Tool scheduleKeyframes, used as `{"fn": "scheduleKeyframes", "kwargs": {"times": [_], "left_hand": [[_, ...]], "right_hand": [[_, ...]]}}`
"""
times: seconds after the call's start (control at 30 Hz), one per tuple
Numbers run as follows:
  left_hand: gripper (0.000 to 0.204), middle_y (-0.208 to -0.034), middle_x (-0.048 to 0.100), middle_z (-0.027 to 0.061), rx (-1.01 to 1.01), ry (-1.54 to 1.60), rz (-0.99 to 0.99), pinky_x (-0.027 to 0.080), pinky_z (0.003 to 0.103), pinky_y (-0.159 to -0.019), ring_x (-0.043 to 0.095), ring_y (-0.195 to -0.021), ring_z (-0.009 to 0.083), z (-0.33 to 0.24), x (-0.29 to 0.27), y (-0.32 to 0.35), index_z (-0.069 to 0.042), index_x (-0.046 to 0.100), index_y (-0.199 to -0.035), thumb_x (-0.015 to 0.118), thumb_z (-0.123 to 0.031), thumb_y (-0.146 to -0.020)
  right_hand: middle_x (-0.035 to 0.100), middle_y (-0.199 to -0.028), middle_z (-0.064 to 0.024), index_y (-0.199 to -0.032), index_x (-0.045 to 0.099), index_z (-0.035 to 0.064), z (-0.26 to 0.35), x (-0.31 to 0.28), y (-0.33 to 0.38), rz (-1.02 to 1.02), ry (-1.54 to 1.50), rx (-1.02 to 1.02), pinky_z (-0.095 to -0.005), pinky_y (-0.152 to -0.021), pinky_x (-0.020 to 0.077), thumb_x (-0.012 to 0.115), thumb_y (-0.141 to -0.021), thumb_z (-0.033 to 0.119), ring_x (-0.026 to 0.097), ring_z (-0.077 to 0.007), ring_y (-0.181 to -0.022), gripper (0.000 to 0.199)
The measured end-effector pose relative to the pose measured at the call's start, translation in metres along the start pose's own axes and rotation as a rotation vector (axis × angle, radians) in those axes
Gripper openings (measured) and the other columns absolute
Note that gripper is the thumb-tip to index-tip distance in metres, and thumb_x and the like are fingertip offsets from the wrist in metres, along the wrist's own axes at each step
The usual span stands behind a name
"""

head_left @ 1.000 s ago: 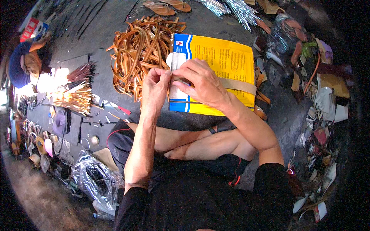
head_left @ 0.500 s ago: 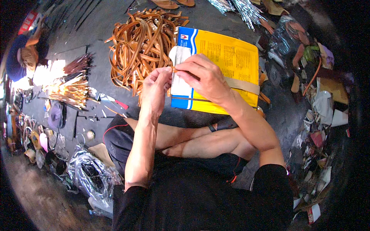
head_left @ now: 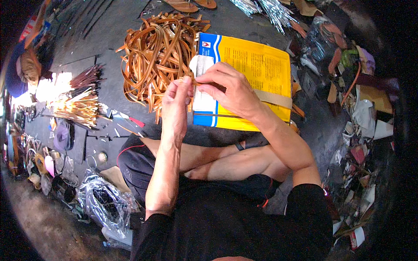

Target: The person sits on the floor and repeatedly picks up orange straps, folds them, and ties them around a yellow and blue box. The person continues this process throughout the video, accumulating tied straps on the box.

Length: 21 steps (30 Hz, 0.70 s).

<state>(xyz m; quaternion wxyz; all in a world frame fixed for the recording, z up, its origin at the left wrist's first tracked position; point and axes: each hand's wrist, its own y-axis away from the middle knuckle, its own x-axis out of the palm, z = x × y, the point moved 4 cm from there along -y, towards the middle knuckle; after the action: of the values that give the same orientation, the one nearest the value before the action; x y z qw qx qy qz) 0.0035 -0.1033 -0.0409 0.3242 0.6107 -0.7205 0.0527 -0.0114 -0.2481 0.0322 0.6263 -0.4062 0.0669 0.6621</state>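
My left hand [head_left: 175, 106] is closed, its thumb and fingertips pinching one end of a short piece of brown strap [head_left: 194, 82]. From the other side, the thumb and forefinger of my right hand [head_left: 230, 89] pinch the same strap, so only a little of it shows between them. Both hands are over the left edge of a yellow box [head_left: 257, 58] with a blue and white end, which lies beyond my crossed legs. A tan band [head_left: 275, 99] crosses the box beside my right wrist. Beyond my left hand lies a tangled heap of brown straps [head_left: 152, 61].
Bundles of strips [head_left: 76, 102] lie on the dark floor at the left, near another person's arm [head_left: 32, 65]. A clear plastic bag [head_left: 102, 198] sits by my left knee. Scraps [head_left: 359, 152] line the right side. Sandals [head_left: 183, 5] stand at the far edge.
My hands have drawn slightly apart, and more of the brown strap shows between the fingertips. The left thumb now points further up. The whole view has shifted a little.
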Motion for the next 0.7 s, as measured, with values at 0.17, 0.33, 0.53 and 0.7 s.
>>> {"fn": "scheduleKeyframes", "kwargs": {"times": [0.17, 0.33, 0.53, 0.7], "left_hand": [[0.012, -0.075, 0.061, -0.0017, -0.095, 0.127, -0.027, 0.041, 0.019, -0.063, 0.053, -0.066, 0.0052, 0.011, -0.007, -0.005, -0.008, 0.062, -0.086, 0.062, -0.018, -0.091], [0.008, -0.076, 0.063, -0.0004, -0.128, 0.158, -0.047, 0.043, 0.018, -0.061, 0.055, -0.065, 0.0057, 0.019, -0.035, -0.021, -0.007, 0.064, -0.089, 0.064, -0.015, -0.090], [0.008, -0.077, 0.063, 0.0000, -0.176, 0.114, -0.081, 0.045, 0.017, -0.061, 0.057, -0.067, 0.0059, 0.027, -0.066, -0.036, -0.007, 0.064, -0.090, 0.066, -0.015, -0.088], [0.024, -0.082, 0.061, 0.0037, -0.213, 0.452, -0.167, 0.046, 0.024, -0.066, 0.058, -0.072, 0.0124, 0.040, -0.106, -0.056, -0.004, 0.058, -0.092, 0.065, -0.026, -0.089]], "right_hand": [[0.060, -0.086, -0.0081, -0.092, 0.068, 0.0031, 0.001, -0.001, 0.002, 0.017, 0.023, -0.025, -0.0321, -0.072, 0.0498, 0.072, -0.077, 0.007, 0.061, -0.0235, -0.081, 0.016], [0.060, -0.087, -0.0079, -0.093, 0.069, 0.0040, -0.004, -0.001, 0.007, 0.014, 0.034, -0.010, -0.0321, -0.071, 0.0501, 0.072, -0.078, 0.008, 0.060, -0.0232, -0.081, 0.016], [0.061, -0.086, -0.0077, -0.093, 0.069, 0.0038, -0.003, -0.001, 0.007, 0.019, 0.049, -0.009, -0.0320, -0.071, 0.0504, 0.072, -0.077, 0.008, 0.061, -0.0227, -0.080, 0.017], [0.061, -0.085, -0.0080, -0.091, 0.068, 0.0029, 0.002, 0.002, -0.002, 0.007, 0.031, -0.061, -0.0326, -0.072, 0.0505, 0.072, -0.077, 0.007, 0.061, -0.0234, -0.081, 0.015]]}}
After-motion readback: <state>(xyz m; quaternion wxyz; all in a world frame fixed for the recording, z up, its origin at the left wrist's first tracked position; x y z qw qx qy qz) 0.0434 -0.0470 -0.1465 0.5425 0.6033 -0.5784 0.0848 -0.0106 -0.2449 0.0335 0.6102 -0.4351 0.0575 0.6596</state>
